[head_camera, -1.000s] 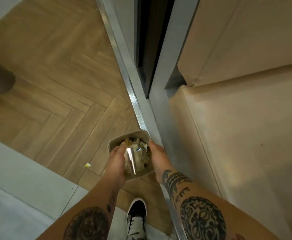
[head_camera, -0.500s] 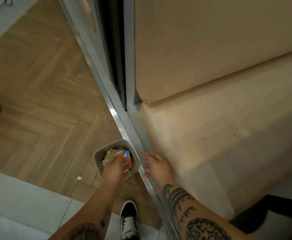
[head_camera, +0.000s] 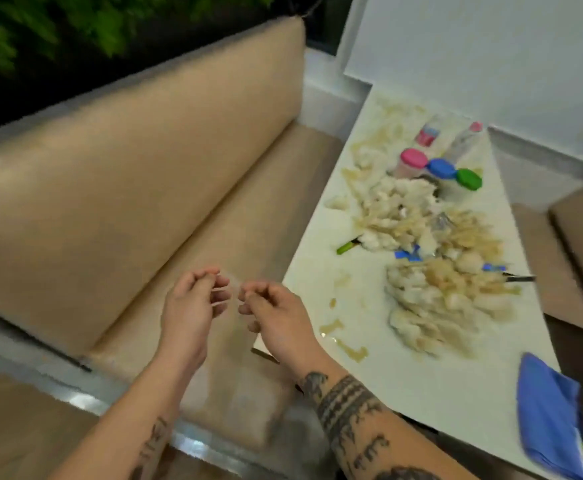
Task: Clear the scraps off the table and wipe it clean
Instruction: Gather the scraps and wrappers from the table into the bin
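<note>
A white table [head_camera: 421,393] stands on the right, smeared with brownish streaks [head_camera: 350,348]. Heaps of pale crumpled scraps [head_camera: 446,299] cover its middle, with a second heap [head_camera: 397,213] farther back and bits of blue tape among them. A blue cloth [head_camera: 549,414] lies at the table's near right edge. My left hand [head_camera: 189,306] and my right hand [head_camera: 276,317] hover side by side over the sofa seat, just left of the table's near corner. Their fingers are loosely curled toward each other and hold nothing.
A beige sofa [head_camera: 127,168] fills the left and centre. Small jars with a pink lid [head_camera: 413,158], a blue lid [head_camera: 441,168] and a green lid [head_camera: 469,179] stand at the table's far end. A green stick [head_camera: 347,246] lies by the scraps. A second beige seat is at the far right.
My view has swung up from the floor bin to the sofa and table. My left hand has let go of the scraps it was pressing into the bin; both hands have risen, holding nothing.
</note>
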Motion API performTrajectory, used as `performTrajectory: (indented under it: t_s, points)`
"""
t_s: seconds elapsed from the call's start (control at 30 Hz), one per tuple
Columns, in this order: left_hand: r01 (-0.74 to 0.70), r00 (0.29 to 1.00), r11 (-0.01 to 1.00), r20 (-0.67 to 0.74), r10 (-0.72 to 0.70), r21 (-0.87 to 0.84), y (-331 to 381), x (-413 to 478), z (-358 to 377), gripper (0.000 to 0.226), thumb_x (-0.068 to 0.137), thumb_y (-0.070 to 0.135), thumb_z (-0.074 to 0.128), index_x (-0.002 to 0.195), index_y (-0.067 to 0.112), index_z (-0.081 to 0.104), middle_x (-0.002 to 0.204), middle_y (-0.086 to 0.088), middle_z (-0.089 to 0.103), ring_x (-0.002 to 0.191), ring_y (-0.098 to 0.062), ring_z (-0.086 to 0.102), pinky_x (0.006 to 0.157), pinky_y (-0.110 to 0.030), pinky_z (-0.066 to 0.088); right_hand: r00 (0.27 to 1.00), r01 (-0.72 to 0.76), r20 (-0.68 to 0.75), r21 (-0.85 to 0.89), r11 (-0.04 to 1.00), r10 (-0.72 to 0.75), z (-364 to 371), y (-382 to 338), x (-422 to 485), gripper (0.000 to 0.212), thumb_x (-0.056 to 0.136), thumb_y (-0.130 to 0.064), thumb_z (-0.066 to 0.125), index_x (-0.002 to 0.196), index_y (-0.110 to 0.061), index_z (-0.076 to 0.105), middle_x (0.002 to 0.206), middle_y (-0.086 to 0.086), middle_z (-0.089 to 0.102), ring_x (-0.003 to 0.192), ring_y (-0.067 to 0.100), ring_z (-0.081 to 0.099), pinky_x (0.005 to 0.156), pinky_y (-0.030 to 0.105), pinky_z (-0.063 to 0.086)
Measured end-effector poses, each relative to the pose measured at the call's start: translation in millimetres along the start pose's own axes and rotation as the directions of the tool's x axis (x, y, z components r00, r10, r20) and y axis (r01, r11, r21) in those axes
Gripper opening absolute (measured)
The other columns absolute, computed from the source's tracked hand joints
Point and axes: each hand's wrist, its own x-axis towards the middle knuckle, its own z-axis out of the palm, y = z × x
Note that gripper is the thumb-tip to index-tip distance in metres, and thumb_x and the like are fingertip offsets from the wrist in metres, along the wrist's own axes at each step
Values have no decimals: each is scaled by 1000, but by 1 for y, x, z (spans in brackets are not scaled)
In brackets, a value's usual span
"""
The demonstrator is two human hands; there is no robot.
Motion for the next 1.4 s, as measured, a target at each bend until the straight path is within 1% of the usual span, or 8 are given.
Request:
performTrajectory:
  t_s: [0.27,0.4,0.67,0.83,1.0,1.1,1.3,1.4]
  points:
    - [-96,877,950,476,-61,298,1,-63,197,16,100,18,53,101,21,69,94,1,74,79,-17,68,73,-34,54,884,-7,-461,157,988,79,-207,0,-38,11,96,-21,60,103,-22,68,103,1,71,85,10,67,69,25,51]
    - [-344,812,724,577,-90,597,-36,-69,237,11,96,24,58,98,28,68,96,10,71,90,-14,67,72,-30,53,801,-79,-590,54,995,96,-268,31,-50,11,93,-17,61,96,-25,68,95,-3,70,83,14,66,67,23,52]
    - [-377,859,498,496,-128,781,-77,-54,248,19,95,17,56,105,27,68,105,8,67,93,-11,59,65,-20,40,942,-268,-324,-557,786,92,-269,96,-25,41,89,-24,65,130,-20,65,133,3,60,118,23,59,96,32,50]
    - [-403,853,452,506,-129,796,-86,-48,248,22,93,15,56,107,27,67,111,7,68,96,-12,59,77,-24,43,930,-204,-360,-670,713,-72,-267,117,-22,17,94,-23,56,109,-23,65,111,3,65,102,27,62,78,35,50]
    - [-482,812,412,571,-122,773,-91,-51,249,36,96,12,53,127,26,65,129,3,65,111,-19,61,87,-29,49,852,-95,-504,-413,906,-141,-297,99,-46,16,93,-25,65,108,-29,67,91,-8,65,82,9,58,72,27,45]
    - [-586,751,314,646,-135,747,-96,-54,255,45,96,16,59,140,25,58,134,-1,63,122,-25,58,95,-35,50,775,53,-630,127,990,40,-317,85,-65,19,95,-14,65,103,-30,71,90,-4,68,80,11,61,76,30,51]
    - [-736,663,103,743,-95,669,-107,-54,264,32,89,22,61,121,27,65,101,-4,65,100,-30,61,78,-42,54,711,272,-554,784,557,433,-345,78,-79,15,101,-13,56,109,-4,65,100,6,72,97,26,70,82,37,58]
    - [-705,670,228,736,-99,672,-104,-56,269,21,94,23,60,112,21,71,93,-3,64,90,-23,61,71,-32,50,704,313,-495,860,404,509,-351,80,-78,23,101,-15,50,115,-2,62,113,15,67,84,27,67,60,27,55]
